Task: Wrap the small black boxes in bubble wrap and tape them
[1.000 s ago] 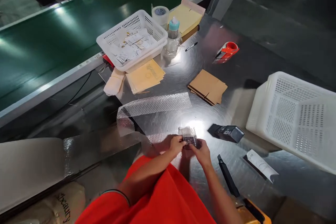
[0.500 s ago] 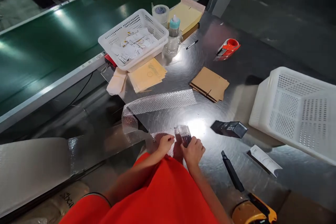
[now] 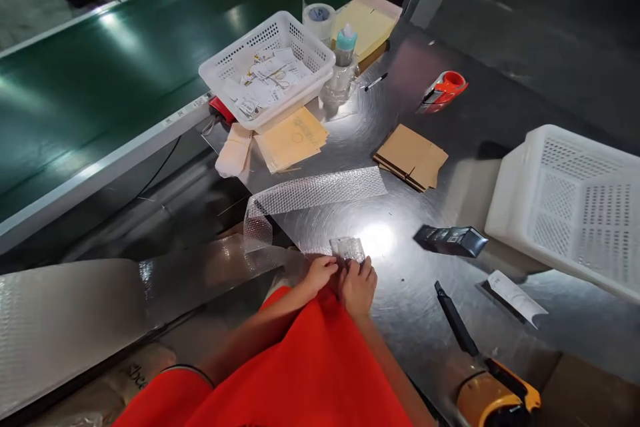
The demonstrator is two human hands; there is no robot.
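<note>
Close to my body, a small bubble-wrapped packet [image 3: 349, 249] lies at the near edge of the metal table. My right hand [image 3: 359, 287] is closed over its near end, with the fingers curled on the wrap. Just to the left, my left hand [image 3: 321, 273] is pinched together at the packet's near left side, apparently on the bubble wrap edge; its fingertips are partly hidden. What the packet contains cannot be made out. A long bubble wrap strip [image 3: 320, 192] curls across the table beyond my hands. To the right lies a dark box [image 3: 450, 241].
White baskets [image 3: 505, 190] stand at right, near a curved white paper [image 3: 517, 297] and an orange-black tape dispenser [image 3: 487, 400]. Cardboard pieces [image 3: 413, 155], a red tape dispenser [image 3: 445, 90], yellow envelopes [image 3: 293, 140] and a basket of slips [image 3: 220, 83] lie farther back, by a green conveyor [image 3: 165, 33].
The bubble wrap now covers the dark item that showed half a second ago. My right hand has drawn nearer my left, its fingers now curled over the packet. The view has shifted slightly.
</note>
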